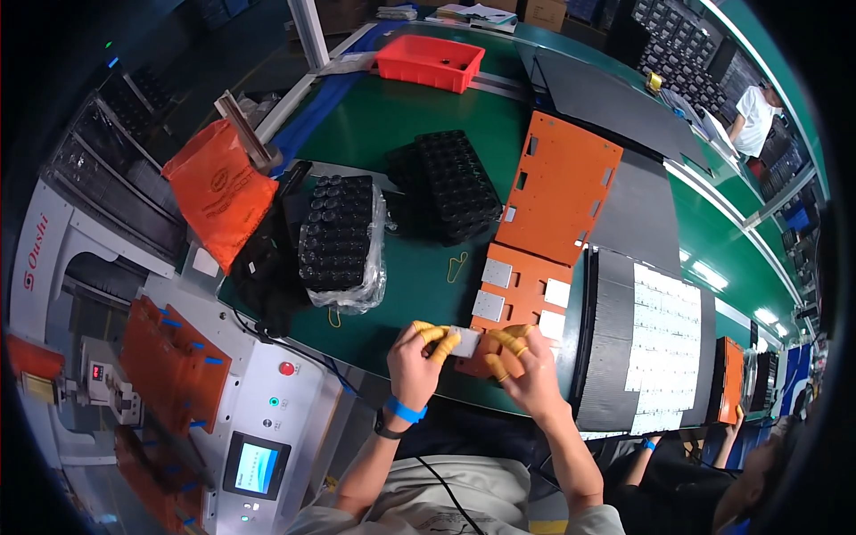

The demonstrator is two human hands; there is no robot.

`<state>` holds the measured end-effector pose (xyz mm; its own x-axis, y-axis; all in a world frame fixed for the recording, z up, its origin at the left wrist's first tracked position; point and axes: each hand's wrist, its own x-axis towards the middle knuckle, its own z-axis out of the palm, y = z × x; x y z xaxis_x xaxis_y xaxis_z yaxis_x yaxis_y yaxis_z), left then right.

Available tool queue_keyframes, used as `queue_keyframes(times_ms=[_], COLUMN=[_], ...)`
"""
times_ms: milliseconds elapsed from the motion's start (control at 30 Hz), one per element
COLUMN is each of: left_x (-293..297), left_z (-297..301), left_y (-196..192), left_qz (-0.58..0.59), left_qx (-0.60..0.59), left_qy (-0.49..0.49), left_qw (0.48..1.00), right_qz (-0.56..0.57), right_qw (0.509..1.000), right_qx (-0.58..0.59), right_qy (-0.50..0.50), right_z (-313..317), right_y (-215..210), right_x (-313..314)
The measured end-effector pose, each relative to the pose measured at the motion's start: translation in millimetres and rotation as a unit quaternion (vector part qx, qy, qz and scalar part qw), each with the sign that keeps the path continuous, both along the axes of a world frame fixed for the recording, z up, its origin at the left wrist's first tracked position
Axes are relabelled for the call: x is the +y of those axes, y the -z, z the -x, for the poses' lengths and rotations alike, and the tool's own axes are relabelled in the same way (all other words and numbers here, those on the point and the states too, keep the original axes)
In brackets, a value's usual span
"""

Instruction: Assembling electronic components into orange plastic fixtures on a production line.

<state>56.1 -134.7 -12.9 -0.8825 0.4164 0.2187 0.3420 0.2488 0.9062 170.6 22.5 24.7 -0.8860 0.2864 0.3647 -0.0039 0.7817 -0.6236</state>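
1. Hiding the left edge of the small plate (467, 342), the left grip (414, 364) blocks part of its outline; any touch from the right grip (530, 364) is hard to make out.
2. The small plate looks flat and pale grey.
3. It's clamped in the left grip, near the orange board (524, 290); right-hand fingers spread apart just right.

My green bench (415, 294) spreads across the middle of the frame, and at its top centre I see a red bin (423, 75) on it. Left of centre sits a stack of black trays (337, 227) in clear plastic, nearer the middle a heap of black trays (459, 178), with a thin yellow band (456, 267) below. Right of centre lie two orange plates (560, 192).
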Motion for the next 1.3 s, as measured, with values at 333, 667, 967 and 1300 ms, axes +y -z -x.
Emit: queue_keyframes(times_ms=[333,667,967,1300], left_x=[28.7,22.9,-21.4,-10.4], left_z=[-4.0,-1.7,-12.3,-0.4], left_y=[23.3,17.1,20.1,33.2], left_qz=[0.172,0.191,0.191,0.109], left_qx=[0.001,-0.051,0.124,0.168], left_qy=[0.028,0.022,0.142,0.163], left_qw=[0.985,0.98,0.963,0.966], right_qz=[0.036,0.133,0.33,0.042], right_qw=[0.996,0.907,0.913,0.988], right_qx=[0.003,0.279,0.207,-0.058], right_qy=[0.087,0.288,0.119,0.135], right_z=[-40.5,73.0,49.3,-82.7], right_y=[5.4,-11.0,-51.0,36.1], right_x=[26.1,131.8,149.7,6.8])
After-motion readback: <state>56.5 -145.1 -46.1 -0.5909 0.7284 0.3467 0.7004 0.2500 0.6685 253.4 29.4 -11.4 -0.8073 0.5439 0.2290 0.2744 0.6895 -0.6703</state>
